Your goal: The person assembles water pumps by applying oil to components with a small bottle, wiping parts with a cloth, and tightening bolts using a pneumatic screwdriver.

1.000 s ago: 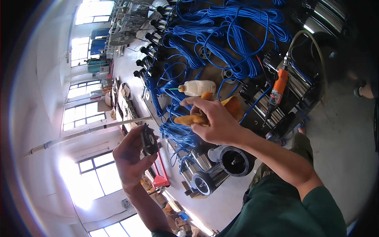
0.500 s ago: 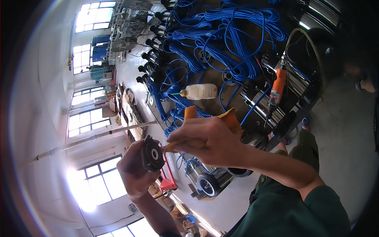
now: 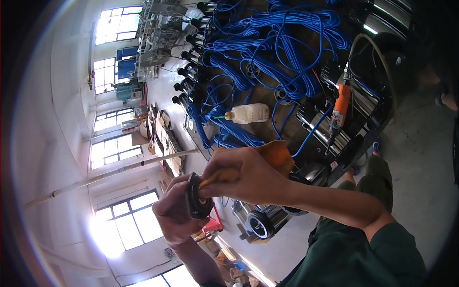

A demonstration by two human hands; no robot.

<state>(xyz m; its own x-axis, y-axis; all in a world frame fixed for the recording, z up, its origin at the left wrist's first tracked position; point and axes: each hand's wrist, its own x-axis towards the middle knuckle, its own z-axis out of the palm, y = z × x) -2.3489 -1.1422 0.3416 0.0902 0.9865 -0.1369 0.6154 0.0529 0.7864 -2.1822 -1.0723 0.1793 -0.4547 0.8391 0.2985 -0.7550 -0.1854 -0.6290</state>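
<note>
While the left hand (image 3: pixel 174 215) grips a black disc (image 3: pixel 195 196), the right hand (image 3: pixel 248 174) touches it.

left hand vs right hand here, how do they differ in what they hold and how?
1. The left hand cups a dark round part from behind; the right hand presses an orange cloth onto that part's face.
2. The left hand sits lower in the view, its forearm coming up from the bottom edge; the right hand reaches in from the right, forearm bare below a green sleeve.

Both are bare and meet at the same part.
</note>
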